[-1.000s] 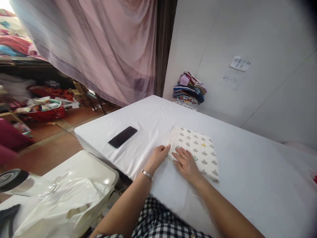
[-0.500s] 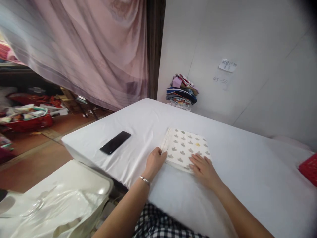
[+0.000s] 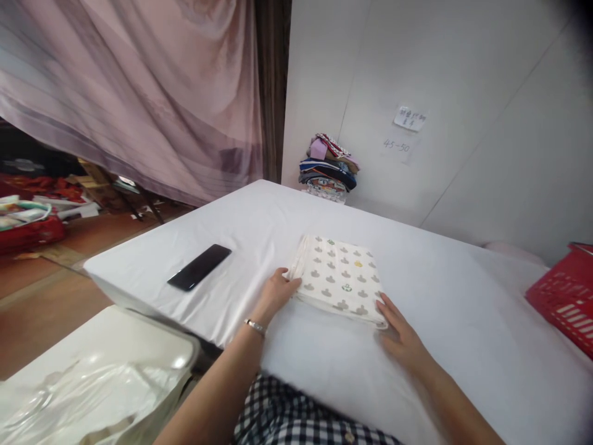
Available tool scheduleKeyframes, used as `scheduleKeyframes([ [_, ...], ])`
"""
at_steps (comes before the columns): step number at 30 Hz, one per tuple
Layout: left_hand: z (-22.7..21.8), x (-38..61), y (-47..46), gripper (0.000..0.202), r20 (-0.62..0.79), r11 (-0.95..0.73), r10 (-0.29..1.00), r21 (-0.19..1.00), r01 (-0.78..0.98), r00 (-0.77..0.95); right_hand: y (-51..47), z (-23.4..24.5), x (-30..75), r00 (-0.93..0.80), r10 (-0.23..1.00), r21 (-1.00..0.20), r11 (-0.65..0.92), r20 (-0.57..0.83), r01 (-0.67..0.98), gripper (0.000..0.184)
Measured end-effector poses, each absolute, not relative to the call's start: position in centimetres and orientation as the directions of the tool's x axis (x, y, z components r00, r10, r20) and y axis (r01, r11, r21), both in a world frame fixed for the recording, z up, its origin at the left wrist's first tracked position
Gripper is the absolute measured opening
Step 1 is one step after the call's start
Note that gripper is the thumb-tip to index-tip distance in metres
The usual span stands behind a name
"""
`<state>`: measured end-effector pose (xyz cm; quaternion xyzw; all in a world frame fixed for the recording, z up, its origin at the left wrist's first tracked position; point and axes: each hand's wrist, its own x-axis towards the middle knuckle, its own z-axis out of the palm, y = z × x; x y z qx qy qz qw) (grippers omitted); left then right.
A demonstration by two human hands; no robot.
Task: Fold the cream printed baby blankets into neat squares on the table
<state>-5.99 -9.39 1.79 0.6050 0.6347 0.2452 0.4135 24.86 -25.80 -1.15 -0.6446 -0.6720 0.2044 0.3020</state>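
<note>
A folded white cloth [image 3: 340, 278] with grey, duck-like prints, one yellow print and some green ones lies flat on the white-covered table. My left hand [image 3: 274, 293] is at its left edge, thumb over the near-left corner and fingers closed along the side. On the opposite side, my right hand [image 3: 403, 337] touches the right edge near the front corner, with fingers stretched out and thumb apart below. A bracelet circles my left wrist.
A black phone [image 3: 200, 267] lies left on the table [image 3: 463, 321]. Folded clothes [image 3: 328, 168] are stacked by the wall. A red basket [image 3: 563, 293] stands at right. A lower white surface with plastic [image 3: 97, 395] is at near left. A pink curtain [image 3: 185, 93] hangs behind.
My right hand has slid from the cloth's top to its right edge, uncovering a green print. My left hand stays at the left edge. The view has turned slightly right, showing more red basket.
</note>
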Motion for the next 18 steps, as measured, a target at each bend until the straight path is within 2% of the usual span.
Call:
scheduleKeyframes([
  [5, 2.3, -5.5, -9.2, 0.054, -0.268, 0.213, 0.959, 0.897, 0.387, 0.094, -24.7, -0.9, 25.1, -0.04, 0.976, -0.479, 0.141, 0.214, 0.866, 0.068],
  [10, 3.0, -4.5, -8.6, 0.055, -0.331, 0.315, 0.935, 0.941, 0.126, 0.126, -23.6, 0.1, 25.8, -0.211, 0.953, -0.304, 0.272, 0.219, 0.913, 0.073],
  [14, 4.3, -4.0, -8.1, 0.067, -0.318, 0.318, 0.943, 0.948, 0.012, 0.103, -23.1, 0.1, 26.7, -0.302, 0.927, -0.241, 0.353, 0.224, 0.904, 0.072],
  [18, 5.7, -3.4, -7.9, 0.072, -0.29, 0.294, 0.954, 0.955, -0.04, 0.078, -22.1, -0.7, 27.1, -0.331, 0.888, -0.23, 0.411, 0.318, 0.882, 0.065],
])
